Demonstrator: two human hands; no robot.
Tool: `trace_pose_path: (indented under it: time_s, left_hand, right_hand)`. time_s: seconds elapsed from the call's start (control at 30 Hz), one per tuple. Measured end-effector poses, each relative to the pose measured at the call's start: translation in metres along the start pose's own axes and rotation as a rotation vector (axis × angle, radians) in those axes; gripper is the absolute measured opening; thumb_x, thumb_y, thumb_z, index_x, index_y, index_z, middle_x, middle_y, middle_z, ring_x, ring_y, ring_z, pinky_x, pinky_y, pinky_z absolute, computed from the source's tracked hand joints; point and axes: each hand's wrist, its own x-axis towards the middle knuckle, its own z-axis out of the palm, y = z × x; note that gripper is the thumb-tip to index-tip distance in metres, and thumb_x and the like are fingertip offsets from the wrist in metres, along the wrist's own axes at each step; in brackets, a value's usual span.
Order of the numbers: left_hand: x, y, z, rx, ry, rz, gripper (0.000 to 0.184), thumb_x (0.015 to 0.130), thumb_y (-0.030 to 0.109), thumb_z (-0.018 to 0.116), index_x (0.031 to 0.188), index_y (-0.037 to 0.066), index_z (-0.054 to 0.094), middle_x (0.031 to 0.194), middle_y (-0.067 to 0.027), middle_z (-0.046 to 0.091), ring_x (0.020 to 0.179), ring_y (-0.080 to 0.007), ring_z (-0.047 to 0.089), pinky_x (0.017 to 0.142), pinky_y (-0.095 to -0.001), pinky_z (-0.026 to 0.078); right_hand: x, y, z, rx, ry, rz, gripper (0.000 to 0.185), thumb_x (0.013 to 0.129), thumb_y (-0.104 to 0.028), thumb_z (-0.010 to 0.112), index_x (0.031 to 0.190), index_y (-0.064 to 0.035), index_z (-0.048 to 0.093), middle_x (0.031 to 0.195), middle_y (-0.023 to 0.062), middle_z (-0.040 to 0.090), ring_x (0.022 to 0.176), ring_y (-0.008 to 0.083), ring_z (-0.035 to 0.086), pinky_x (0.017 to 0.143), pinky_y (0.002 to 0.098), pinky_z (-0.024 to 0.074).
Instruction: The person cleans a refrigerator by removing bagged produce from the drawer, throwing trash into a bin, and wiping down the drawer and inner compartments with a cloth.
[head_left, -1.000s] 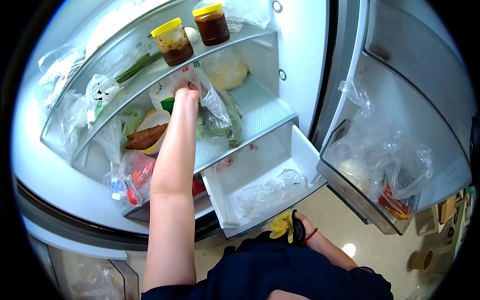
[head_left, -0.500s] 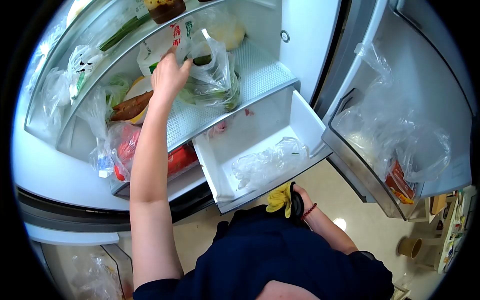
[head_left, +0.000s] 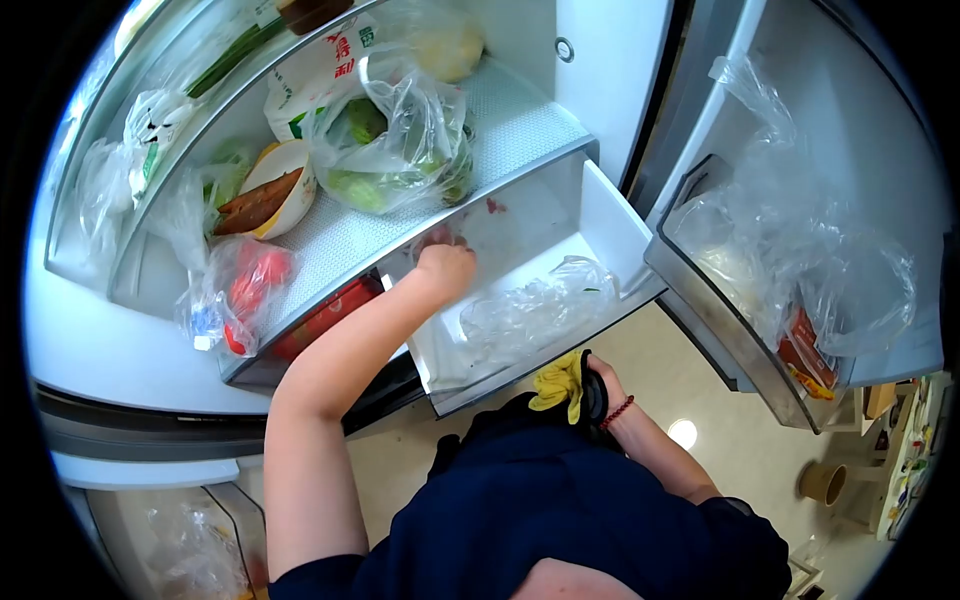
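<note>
My left hand (head_left: pixel 447 270) reaches into the open white drawer (head_left: pixel 432 355), over its back left part. The fingers are curled in and mostly hidden; a clear wrap with something reddish (head_left: pixel 436 236) lies right by them. In the same drawer, a crumpled clear plastic bag (head_left: pixel 540 305) rests near the front. My right hand (head_left: pixel 605 388) is low in front of my body, closed on yellow-and-black work gloves (head_left: pixel 562 385). On the shelf above the drawer sits a clear bag of green vegetables (head_left: pixel 385 150), apart from both hands.
A bowl with brownish long roots (head_left: pixel 262 200) and a bag with red items (head_left: pixel 258 280) stand on the shelf's left. The fridge door (head_left: pixel 860 120) hangs open at right, its bin (head_left: pixel 735 320) full of plastic bags. A bin-like tan container (head_left: pixel 822 483) stands on the floor.
My left hand has left the bag of green vegetables and come down into the drawer. That bag's top has slumped over. My right hand still holds the gloves.
</note>
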Motion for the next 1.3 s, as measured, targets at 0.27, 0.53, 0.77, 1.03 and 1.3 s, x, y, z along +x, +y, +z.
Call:
trace_pose_path:
  time_s: [0.27, 0.53, 0.77, 1.03, 1.3]
  left_hand:
    - [0.061, -0.052, 0.035, -0.052, -0.130, -0.216, 0.025, 0.083, 0.017, 0.056, 0.100, 0.001, 0.065, 0.101, -0.0174, 0.065, 0.091, -0.0320, 0.063, 0.082, -0.0393, 0.049]
    - [0.012, -0.008, -0.021, -0.768, 0.145, -0.109, 0.025, 0.083, 0.012, 0.052, 0.101, 0.000, 0.064, 0.103, -0.0175, 0.065, 0.093, -0.0310, 0.063, 0.084, -0.0384, 0.048]
    - [0.026, -0.016, -0.008, -0.685, 0.175, -0.289, 0.050, 0.084, 0.020, 0.058, 0.131, 0.005, 0.046, 0.132, -0.0231, 0.045, 0.122, -0.0363, 0.045, 0.102, -0.0412, 0.035]
    - [0.061, -0.030, 0.011, -0.770, -0.092, -0.363, 0.100, 0.065, 0.034, 0.079, 0.143, 0.004, 0.024, 0.139, -0.0257, 0.035, 0.131, -0.0365, 0.032, 0.107, -0.0414, 0.031]
    - [0.048, -0.001, 0.012, -0.837, -0.438, -0.156, 0.100, 0.053, 0.034, 0.084, 0.139, 0.015, 0.036, 0.111, -0.0189, 0.054, 0.110, -0.0313, 0.052, 0.087, -0.0366, 0.049]
  right_hand:
    - [0.006, 0.009, -0.018, 0.068, -0.110, 0.011, 0.056, 0.092, -0.039, 0.040, 0.117, 0.0099, 0.051, 0.114, 0.0232, 0.059, 0.107, 0.0329, 0.057, 0.098, 0.0400, 0.0427]
    - [0.003, 0.004, -0.013, 0.095, -0.074, 0.032, 0.056, 0.092, -0.038, 0.039, 0.118, 0.0103, 0.050, 0.116, 0.0230, 0.058, 0.108, 0.0341, 0.057, 0.099, 0.0424, 0.0417]
    - [0.007, 0.001, -0.019, 0.081, -0.094, 0.091, 0.048, 0.091, -0.034, 0.044, 0.113, 0.0077, 0.054, 0.111, 0.0190, 0.061, 0.105, 0.0291, 0.059, 0.097, 0.0377, 0.0438]
    - [0.006, 0.001, -0.020, 0.028, -0.073, 0.038, 0.050, 0.091, -0.035, 0.045, 0.116, 0.0077, 0.053, 0.113, 0.0190, 0.061, 0.106, 0.0288, 0.058, 0.098, 0.0377, 0.0423]
    - [0.006, 0.002, -0.018, 0.090, -0.235, 0.073, 0.054, 0.091, -0.039, 0.045, 0.118, 0.0076, 0.052, 0.116, 0.0195, 0.060, 0.109, 0.0290, 0.057, 0.100, 0.0380, 0.0406]
